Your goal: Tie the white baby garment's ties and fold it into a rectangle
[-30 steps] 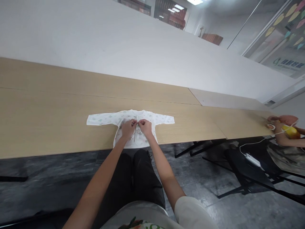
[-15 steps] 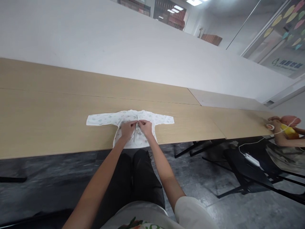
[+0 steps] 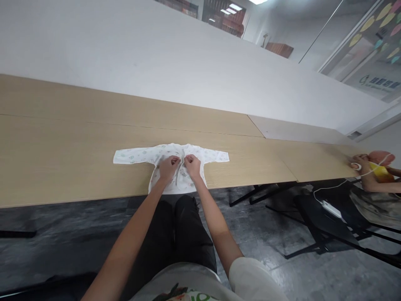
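A small white baby shirt (image 3: 134, 156) with a faint print lies spread on the wooden table, sleeves stretched to both sides and its hem at the table's front edge. My left hand (image 3: 169, 168) pinches the shirt's front just left of the middle opening. Across the opening, my right hand (image 3: 192, 166) pinches the other front edge. A narrow gap separates the fingertips of the two hands. The fingers cover the fabric they hold, so any fastener there is hidden.
The long table (image 3: 62, 163) runs along a white partition wall (image 3: 131, 62). At the far right a person's arm (image 3: 372, 182) rests near the table's end, by a yellow object (image 3: 380, 172). A black chair (image 3: 326, 221) with a white power strip (image 3: 331, 209) stands below.
My two hands have moved slightly apart; their fingertips met at the shirt's middle before, and a small gap shows between them now. The shirt lies in the same place.
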The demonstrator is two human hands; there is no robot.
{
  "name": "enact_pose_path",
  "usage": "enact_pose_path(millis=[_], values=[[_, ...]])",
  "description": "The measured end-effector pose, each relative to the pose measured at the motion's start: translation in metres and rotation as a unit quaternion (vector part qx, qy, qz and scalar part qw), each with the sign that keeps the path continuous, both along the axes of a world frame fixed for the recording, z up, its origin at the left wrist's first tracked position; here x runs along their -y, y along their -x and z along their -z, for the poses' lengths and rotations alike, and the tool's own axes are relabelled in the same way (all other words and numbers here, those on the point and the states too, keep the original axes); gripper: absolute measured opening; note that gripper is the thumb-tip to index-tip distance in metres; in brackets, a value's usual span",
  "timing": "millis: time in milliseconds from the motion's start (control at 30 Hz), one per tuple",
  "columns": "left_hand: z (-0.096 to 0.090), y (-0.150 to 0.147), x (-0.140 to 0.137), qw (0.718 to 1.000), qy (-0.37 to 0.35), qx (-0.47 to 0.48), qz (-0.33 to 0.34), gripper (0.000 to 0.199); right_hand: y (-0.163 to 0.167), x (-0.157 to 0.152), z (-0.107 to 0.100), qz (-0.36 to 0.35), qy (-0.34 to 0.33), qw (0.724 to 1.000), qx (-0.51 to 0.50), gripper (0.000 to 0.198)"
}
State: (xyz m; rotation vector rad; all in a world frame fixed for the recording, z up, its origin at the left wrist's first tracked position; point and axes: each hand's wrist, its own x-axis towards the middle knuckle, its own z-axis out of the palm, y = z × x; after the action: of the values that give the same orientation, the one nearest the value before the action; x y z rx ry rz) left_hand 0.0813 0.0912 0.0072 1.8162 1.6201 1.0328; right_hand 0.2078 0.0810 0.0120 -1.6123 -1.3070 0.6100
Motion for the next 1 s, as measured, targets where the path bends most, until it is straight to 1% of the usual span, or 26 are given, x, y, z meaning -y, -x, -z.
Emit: enact_pose_path(millis=[100, 200, 233, 300, 367, 433, 467, 567, 667, 833, 933, 1000], values=[[-0.005, 0.001, 0.002, 0.999, -0.009, 0.019, -0.028, 0.031, -0.002, 0.001, -0.005, 0.028, 0.003, 1.0, 0.015, 0.018], [-0.009, 0.007, 0.008, 0.999, -0.022, -0.011, -0.033, 0.034, -0.005, 0.009, -0.013, 0.033, 0.0, 0.998, 0.047, 0.019], [-0.01, 0.009, 0.012, 0.999, -0.024, -0.037, -0.024, 0.033, -0.006, 0.013, -0.015, 0.023, 0.003, 0.998, 0.063, 0.02], [-0.01, 0.014, 0.021, 0.994, -0.02, -0.102, 0.011, 0.031, -0.007, 0.023, -0.017, -0.021, 0.022, 0.994, 0.104, 0.018], [-0.008, 0.018, 0.032, 0.986, -0.019, -0.161, 0.048, 0.029, -0.006, 0.034, -0.018, -0.084, 0.048, 0.984, 0.152, 0.016], [-0.005, 0.018, 0.04, 0.978, -0.03, -0.196, 0.061, 0.027, -0.003, 0.042, -0.017, -0.125, 0.064, 0.97, 0.199, 0.016], [-0.005, 0.018, 0.043, 0.976, -0.037, -0.207, 0.059, 0.028, -0.001, 0.045, -0.016, -0.134, 0.066, 0.964, 0.219, 0.016], [-0.003, 0.016, 0.049, 0.972, -0.047, -0.224, 0.049, 0.029, 0.002, 0.05, -0.014, -0.129, 0.063, 0.956, 0.257, 0.021], [-0.003, 0.016, 0.051, 0.972, -0.044, -0.225, 0.052, 0.027, 0.003, 0.053, -0.012, -0.13, 0.05, 0.954, 0.265, 0.022], [-0.003, 0.016, 0.054, 0.971, -0.029, -0.229, 0.054, 0.028, 0.004, 0.058, -0.009, -0.119, 0.027, 0.959, 0.256, 0.017], [-0.001, 0.016, 0.052, 0.972, -0.018, -0.226, 0.057, 0.029, 0.005, 0.057, -0.008, -0.112, 0.027, 0.963, 0.243, 0.014], [0.001, 0.017, 0.051, 0.974, -0.015, -0.221, 0.057, 0.03, 0.003, 0.055, -0.009, -0.11, 0.038, 0.966, 0.23, 0.011]])
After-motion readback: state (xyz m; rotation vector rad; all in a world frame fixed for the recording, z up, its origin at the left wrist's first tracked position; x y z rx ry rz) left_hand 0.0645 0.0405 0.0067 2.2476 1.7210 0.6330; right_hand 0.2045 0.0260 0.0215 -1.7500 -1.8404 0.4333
